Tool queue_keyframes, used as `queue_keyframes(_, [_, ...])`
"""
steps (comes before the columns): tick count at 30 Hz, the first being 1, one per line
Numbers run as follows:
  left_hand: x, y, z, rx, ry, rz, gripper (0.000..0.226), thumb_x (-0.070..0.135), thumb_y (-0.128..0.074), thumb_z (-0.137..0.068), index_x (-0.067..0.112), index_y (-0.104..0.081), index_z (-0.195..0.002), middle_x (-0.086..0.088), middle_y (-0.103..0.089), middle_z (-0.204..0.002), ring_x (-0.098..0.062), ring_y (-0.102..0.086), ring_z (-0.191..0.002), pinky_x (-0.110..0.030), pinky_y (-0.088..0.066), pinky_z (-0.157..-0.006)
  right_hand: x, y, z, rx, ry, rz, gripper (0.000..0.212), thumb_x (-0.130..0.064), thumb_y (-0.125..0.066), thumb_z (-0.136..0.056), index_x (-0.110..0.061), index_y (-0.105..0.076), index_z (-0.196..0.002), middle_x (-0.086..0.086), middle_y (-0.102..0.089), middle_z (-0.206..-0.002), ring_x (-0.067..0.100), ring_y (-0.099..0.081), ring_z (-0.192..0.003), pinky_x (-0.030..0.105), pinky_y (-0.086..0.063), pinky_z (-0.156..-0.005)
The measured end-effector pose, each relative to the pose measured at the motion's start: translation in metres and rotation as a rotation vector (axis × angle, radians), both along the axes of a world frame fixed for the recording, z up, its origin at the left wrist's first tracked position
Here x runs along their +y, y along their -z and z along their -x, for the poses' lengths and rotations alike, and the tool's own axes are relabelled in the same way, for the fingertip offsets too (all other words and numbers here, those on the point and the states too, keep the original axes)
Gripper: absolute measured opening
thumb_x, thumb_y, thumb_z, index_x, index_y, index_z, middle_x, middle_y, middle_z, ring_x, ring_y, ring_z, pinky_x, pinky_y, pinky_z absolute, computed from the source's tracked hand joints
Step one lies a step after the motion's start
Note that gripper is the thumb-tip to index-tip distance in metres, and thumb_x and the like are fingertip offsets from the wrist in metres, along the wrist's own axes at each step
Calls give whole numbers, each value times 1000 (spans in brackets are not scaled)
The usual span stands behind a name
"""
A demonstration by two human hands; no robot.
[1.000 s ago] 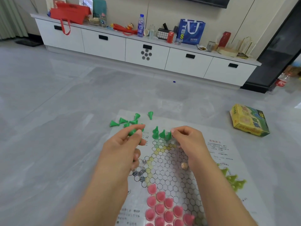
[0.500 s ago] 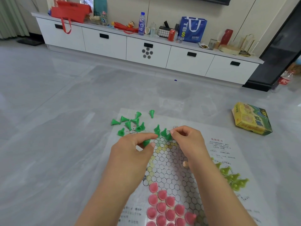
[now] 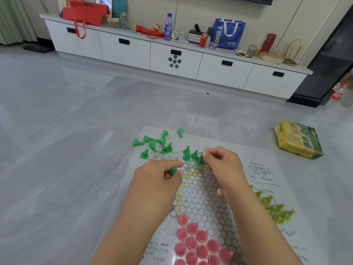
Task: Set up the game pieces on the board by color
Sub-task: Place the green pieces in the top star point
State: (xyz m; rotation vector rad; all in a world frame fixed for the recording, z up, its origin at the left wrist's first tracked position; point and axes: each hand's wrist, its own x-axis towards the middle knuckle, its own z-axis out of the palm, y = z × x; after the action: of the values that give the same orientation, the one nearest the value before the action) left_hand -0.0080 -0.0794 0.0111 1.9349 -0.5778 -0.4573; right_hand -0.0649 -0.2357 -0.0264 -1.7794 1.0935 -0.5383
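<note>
Grey tiled floor [image 3: 66, 150] – board sheet [image 3: 267, 180], left hand [image 3: 156, 180] pinching green piece [image 3: 172, 171], right hand [image 3: 221, 165] pinching another [image 3: 200, 159]

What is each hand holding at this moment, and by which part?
The left hand pinches a green cone piece around its body, between thumb and fingers. The right hand pinches another green piece near its top, on the board.

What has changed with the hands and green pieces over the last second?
The left hand, pinching a dark green cone piece, moved from the loose pile rightward to the board's hexagon grid. The right hand stayed at the standing green pieces. Pink pieces unchanged.
</note>
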Motion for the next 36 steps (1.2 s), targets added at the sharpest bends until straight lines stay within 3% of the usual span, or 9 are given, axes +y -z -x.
queue_keyframes(3, [-1,-1,0,17,1,-3,22,25,-54,-90,35,-65,-105,7,-55,-71,-9,-51,-51,3,-35,-44,1,0,1,-2,-6,-4,11,-23,-60,-86,-24,-66,-77,-15,-63,-80,1,-55,-77,21,-39,-63])
queue_keyframes(7, [0,-1,0,13,2,-1,23,24,-53,-90,35,-65,-106,7,-55,-73,-4,-53,-52,4,-35,-43,2,-2,0,-6,-9,-13,12,-21,-60,-87,-23,-66,-77,-16,-62,-80,-3,-53,-76,20,-38,-61])
queue_keyframes(9, [0,-1,0,13,1,5,23,23,-53,-90,34,-65,-107,6,-56,-74,13,-52,-54,4,-34,-42,2,-2,-1,-7,-13,-4,13,-21,-60,-87,-25,-65,-75,-17,-62,-81,-2,-55,-78,18,-38,-61])
queue_keyframes(12, [0,-1,0,7,-11,-2,24,23,-53,-90,33,-64,-109,4,-58,-79,-1,-53,-53,4,-33,-42,3,-3,0,-8,-9,-6,13,-22,-60,-87,-25,-65,-75,-17,-62,-80,-4,-53,-77,19,-38,-62])
queue_keyframes(19, [1,0,-1,23,-20,18,26,27,-57,-87,37,-54,-110,17,-52,-84,8,-54,-49,3,-36,-47,9,-11,5,-65,57,-42,7,-27,-60,-86,-25,-66,-90,-9,-61,-81,6,-54,-73,23,-38,-56])
queue_keyframes(23, [-1,-3,-2,39,-96,68,19,26,-63,-83,34,-49,-93,18,-58,-85,15,-53,-53,1,-36,-44,18,-38,10,-106,-221,-11,7,-24,-61,-86,-28,-68,-84,-10,-65,-71,-2,-59,-68,15,-43,-55])
queue_keyframes(27, [0,-10,-1,138,-185,163,13,33,-64,-82,29,-52,-85,12,-69,-79,0,-54,-57,-14,-37,-46,33,-56,10,-159,-587,19,8,-18,-65,-82,-22,-71,-87,5,-66,-75,10,-58,-71,22,-48,-66])
queue_keyframes(32, [0,-12,-1,202,-232,260,15,32,-55,-88,23,-56,-76,11,-71,-64,3,-47,-43,-25,-36,-57,37,-53,6,-196,-612,23,8,-17,-67,-81,-21,-70,-86,-2,-68,-79,8,-59,-73,20,-48,-67])
queue_keyframes(36, [0,-11,-1,223,-217,258,20,27,-51,-91,22,-56,-73,11,-72,-65,-1,-43,-50,-28,-37,-64,39,-53,5,-264,-579,19,6,-15,-65,-82,-20,-70,-82,-3,-69,-74,4,-59,-69,14,-48,-64])
